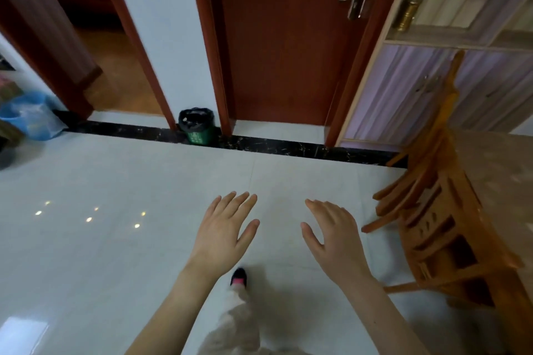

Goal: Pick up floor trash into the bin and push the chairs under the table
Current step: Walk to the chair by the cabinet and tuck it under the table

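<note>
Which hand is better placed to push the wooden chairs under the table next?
The right hand, probably. It hangs open and empty on the side nearest the orange-brown wooden chairs and the wooden table; the left hand, also open and empty, is farther away.

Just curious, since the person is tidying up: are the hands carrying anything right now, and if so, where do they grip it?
Nothing is held. The left hand and right hand are both open and empty above the floor.

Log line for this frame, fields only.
left hand: open, empty | right hand: open, empty | bin: by wall | chairs: at table
</note>
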